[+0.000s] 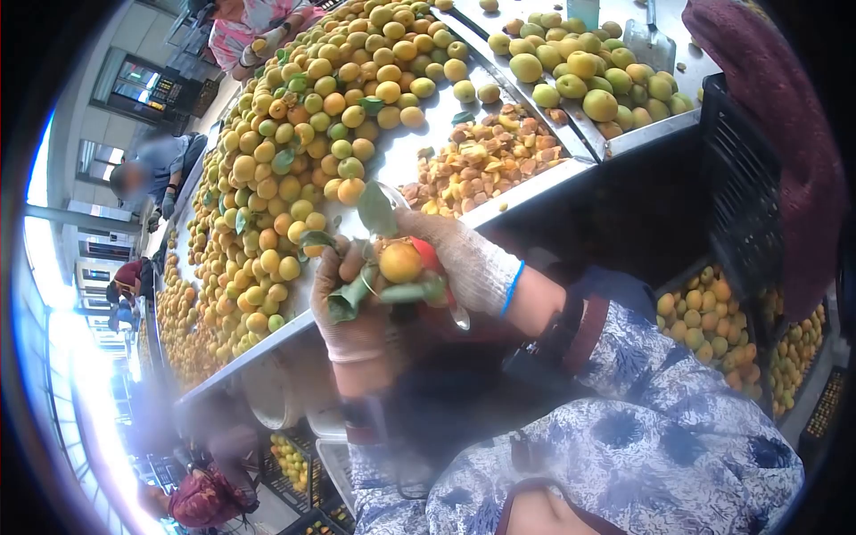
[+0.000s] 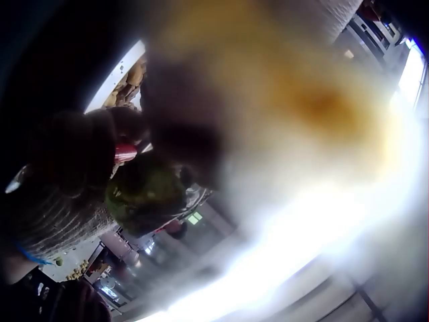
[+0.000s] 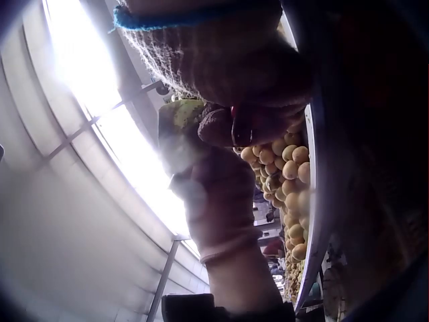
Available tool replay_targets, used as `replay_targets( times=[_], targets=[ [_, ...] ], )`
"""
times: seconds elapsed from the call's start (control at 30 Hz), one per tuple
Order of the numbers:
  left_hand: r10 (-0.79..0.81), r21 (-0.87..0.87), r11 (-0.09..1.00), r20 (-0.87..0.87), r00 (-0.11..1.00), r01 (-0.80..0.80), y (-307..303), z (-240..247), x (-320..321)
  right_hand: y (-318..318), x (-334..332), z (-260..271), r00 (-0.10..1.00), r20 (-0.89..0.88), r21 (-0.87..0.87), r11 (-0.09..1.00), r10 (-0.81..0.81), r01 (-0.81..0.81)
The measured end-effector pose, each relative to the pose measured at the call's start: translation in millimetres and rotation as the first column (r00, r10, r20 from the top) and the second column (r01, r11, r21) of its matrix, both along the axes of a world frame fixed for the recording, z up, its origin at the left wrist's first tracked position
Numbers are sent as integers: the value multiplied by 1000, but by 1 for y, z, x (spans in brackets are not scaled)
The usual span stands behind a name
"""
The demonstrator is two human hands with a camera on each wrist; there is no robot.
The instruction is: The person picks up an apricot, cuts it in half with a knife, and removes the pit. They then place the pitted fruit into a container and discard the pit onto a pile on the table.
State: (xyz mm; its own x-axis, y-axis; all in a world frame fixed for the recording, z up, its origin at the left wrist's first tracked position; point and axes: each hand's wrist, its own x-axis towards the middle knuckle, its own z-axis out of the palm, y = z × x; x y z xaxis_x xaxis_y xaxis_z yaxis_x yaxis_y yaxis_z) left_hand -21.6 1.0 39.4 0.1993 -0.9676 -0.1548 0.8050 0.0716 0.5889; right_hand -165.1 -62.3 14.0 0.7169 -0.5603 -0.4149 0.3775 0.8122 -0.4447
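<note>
left hand [image 1: 349, 308] pinches 1 fruit [image 1: 399, 261] (leaves [image 1: 376, 210] beside); right hand [image 1: 465, 260] grips red tool [image 1: 426, 255].

The gloved right hand [image 2: 64, 194], blue-edged at the wrist, grips a red-handled tool [image 2: 125, 153] beside a green leaf [image 2: 144, 194]; a yellowish blur covers the upper middle.

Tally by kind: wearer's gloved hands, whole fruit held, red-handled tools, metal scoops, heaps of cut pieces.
Left gloved hand and right gloved hand: 2
Held fruit: 1
Red-handled tool: 1
Metal scoop: 1
Cut-piece heap: 1
Total: 6
</note>
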Motion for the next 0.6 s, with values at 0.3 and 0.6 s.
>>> replay_targets(
  times=[0.3,0.6],
  targets=[
    [231,-10,973,101,968,-231,-4,-57,24,11,-18,22,982,-182,-517,846,42,-132],
    [128,-97,989,157,979,-114,3,-34,0,10,-19,15,998,59,-439,898,32,-3]
  ],
)
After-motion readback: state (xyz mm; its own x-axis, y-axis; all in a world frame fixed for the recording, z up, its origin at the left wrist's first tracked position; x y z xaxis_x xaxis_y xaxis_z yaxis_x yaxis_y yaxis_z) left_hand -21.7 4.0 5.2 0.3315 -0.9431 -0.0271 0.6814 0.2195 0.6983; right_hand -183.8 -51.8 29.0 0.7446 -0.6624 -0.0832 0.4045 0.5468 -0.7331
